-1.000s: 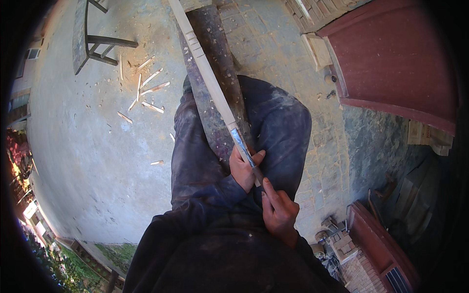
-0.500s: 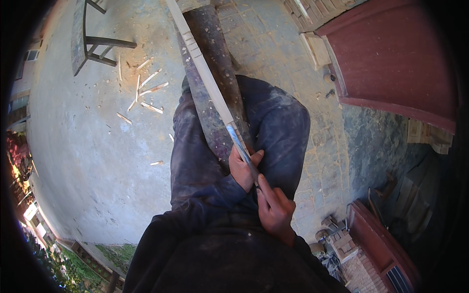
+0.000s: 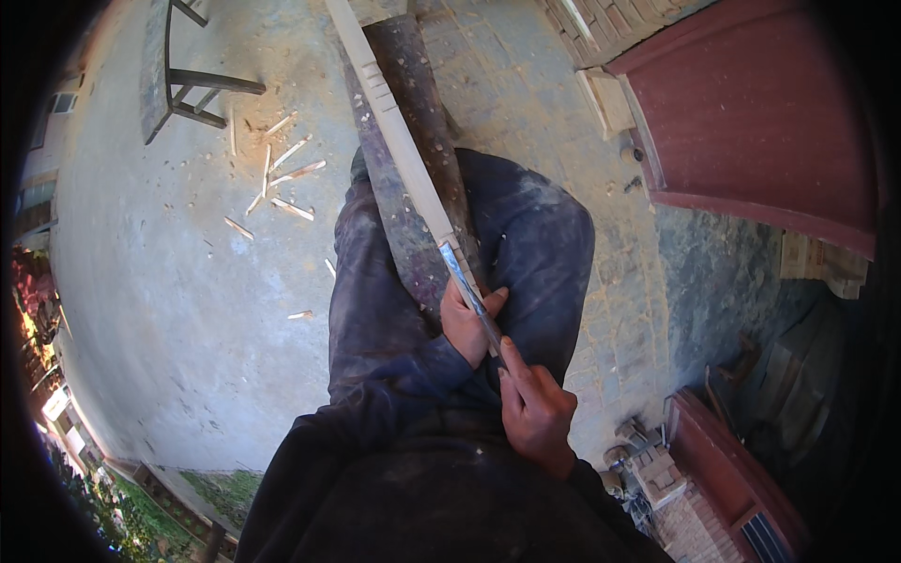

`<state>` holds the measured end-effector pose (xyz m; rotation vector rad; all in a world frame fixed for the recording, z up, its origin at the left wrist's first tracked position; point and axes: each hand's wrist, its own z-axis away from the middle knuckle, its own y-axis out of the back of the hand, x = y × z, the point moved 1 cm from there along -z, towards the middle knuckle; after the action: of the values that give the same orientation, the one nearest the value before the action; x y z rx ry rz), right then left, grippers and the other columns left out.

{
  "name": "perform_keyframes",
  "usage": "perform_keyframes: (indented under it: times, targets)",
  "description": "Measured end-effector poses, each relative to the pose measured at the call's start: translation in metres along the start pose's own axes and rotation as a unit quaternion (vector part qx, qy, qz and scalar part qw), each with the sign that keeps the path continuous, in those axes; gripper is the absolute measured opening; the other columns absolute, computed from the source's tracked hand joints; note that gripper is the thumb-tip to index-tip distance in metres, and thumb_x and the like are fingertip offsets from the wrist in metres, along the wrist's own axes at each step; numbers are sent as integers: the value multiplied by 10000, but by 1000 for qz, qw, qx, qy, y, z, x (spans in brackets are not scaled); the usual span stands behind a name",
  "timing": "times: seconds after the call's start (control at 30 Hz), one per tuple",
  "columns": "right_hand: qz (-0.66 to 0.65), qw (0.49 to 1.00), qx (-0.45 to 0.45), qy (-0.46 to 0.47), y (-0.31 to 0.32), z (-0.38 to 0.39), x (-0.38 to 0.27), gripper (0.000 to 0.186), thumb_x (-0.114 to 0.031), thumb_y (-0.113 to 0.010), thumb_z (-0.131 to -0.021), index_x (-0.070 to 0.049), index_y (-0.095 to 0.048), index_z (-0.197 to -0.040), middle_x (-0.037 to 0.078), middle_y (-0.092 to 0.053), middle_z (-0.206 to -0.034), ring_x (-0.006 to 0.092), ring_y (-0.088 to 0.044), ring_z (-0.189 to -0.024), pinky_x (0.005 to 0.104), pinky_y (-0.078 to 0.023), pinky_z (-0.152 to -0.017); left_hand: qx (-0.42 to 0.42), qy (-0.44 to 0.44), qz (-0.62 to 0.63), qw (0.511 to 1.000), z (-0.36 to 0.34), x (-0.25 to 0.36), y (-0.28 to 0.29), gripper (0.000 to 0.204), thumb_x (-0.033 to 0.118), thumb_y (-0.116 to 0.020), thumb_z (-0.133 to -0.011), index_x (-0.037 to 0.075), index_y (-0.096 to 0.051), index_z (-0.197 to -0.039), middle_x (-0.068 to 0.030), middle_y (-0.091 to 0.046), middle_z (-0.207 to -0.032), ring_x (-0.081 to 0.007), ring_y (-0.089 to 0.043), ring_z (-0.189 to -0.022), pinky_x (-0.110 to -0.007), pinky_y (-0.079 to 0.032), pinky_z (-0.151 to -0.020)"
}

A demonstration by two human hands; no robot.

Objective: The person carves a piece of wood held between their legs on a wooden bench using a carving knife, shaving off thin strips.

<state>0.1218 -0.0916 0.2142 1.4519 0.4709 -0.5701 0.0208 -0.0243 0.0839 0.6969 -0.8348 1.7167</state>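
A long, pale wooden strip with several notches cut across it lies lengthwise over a worn, dark bench between my knees. My left hand is closed around the strip near its close end. In my right hand is a chisel, gripped at its near end with the forefinger stretched along it. Its shiny flat blade rests along the strip, the tip by a notch. Its handle is mostly hidden by my fingers.
Thin wood offcuts and shavings lie on the concrete floor at the left. Beyond them stands a dark wooden bench. A large dark red panel is at the upper right. A red box-like piece and bricks are at the lower right.
My right hand has shifted slightly right and toward me with the chisel. The left hand keeps its hold on the wooden strip.
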Motion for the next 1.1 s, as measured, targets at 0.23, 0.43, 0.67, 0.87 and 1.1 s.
perform_keyframes:
  times: [0.23, 0.43, 0.67, 0.87, 1.1]
  targets:
    - [7, 1000, -9, -21, 5, -4, -9, 524, -33, -781, -899, -93, -688, -1411, 69, -522, -671, 241, -587, -512, 397, -425, -464, 7, 2, -14, 1000, 1, 1, 0, 234, 58, -791, -882, 92, -562, -849, 35, -547, -716, -71, -508, -645, -278, -408, -574]
    - [5, 999, 9, -41, 0, -3, -16, 536, 14, -776, -867, -96, -707, -1387, 87, -535, -664, 260, -573, -505, 411, -422, -471, 12, -5, -29, 999, 2, 7, -2, 237, 69, -797, -869, 84, -560, -858, 28, -542, -724, -82, -506, -657, -291, -416, -588]
    - [-19, 999, 5, -40, 0, -9, -15, 512, 17, -776, -874, -78, -712, -1373, 101, -566, -682, 278, -610, -549, 408, -451, -498, -16, 5, 5, 1000, 0, -4, 4, 259, 17, -781, -865, 74, -538, -933, 34, -545, -768, -66, -523, -675, -266, -437, -596]
    - [-107, 989, 65, -79, 14, 5, -1, 505, 41, -765, -887, -50, -701, -1380, 121, -585, -701, 246, -611, -567, 371, -468, -531, -11, -9, 74, 997, 4, 0, 4, 185, 27, -752, -840, 84, -596, -923, 32, -604, -819, -73, -551, -729, -264, -447, -668]
    - [-151, 984, -5, -94, -4, 12, 9, 451, 77, -705, -920, 14, -687, -1367, 198, -751, -949, 249, -746, -795, 337, -561, -706, -7, -9, 58, 998, 3, -3, 6, 218, 11, -755, -804, 93, -556, -840, 28, -552, -753, -78, -505, -670, -272, -393, -606]
